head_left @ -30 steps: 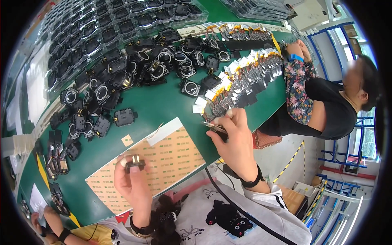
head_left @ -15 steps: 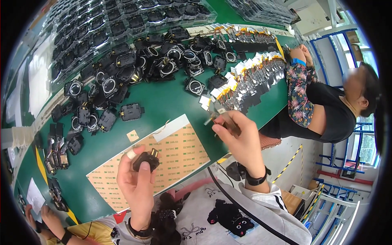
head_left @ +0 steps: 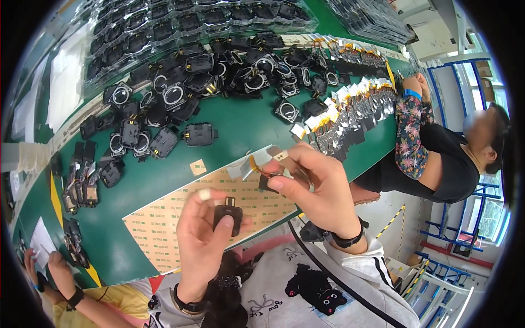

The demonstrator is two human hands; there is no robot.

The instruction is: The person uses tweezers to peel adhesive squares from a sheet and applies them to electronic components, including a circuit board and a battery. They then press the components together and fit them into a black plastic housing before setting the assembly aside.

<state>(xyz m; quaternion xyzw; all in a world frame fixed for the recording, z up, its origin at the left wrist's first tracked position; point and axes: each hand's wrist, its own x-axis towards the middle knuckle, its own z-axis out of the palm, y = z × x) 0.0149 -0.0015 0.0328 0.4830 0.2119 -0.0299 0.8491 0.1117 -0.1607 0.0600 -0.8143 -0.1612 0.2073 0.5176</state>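
Observation:
Close over the table's front edge, my left hand (head_left: 198,240) grips a small black plastic housing (head_left: 235,214) with gold contacts at its top, my thumb pressed on its face. To its right, my right hand (head_left: 328,188) pinches a flex-cable part (head_left: 254,163) with a whitish film, an orange ribbon and a dark block. A flat greyish strip also shows between those fingers; its kind is unclear. The two parts are close but apart. Beneath both hands lies a tan printed adhesive sheet (head_left: 156,221).
Black housings (head_left: 199,134) are heaped across the green table (head_left: 235,123). Rows of flex-cable parts (head_left: 355,104) lie at right, and clear trays (head_left: 180,27) of housings at the back. A tan square (head_left: 198,167) lies beyond the sheet. Co-workers sit at right (head_left: 437,131) and lower left (head_left: 68,281).
My right hand has brought the flex-cable part left, away from the rows, toward the housing. My left hand has moved right and turned the housing more upright. The whole view has shifted slightly.

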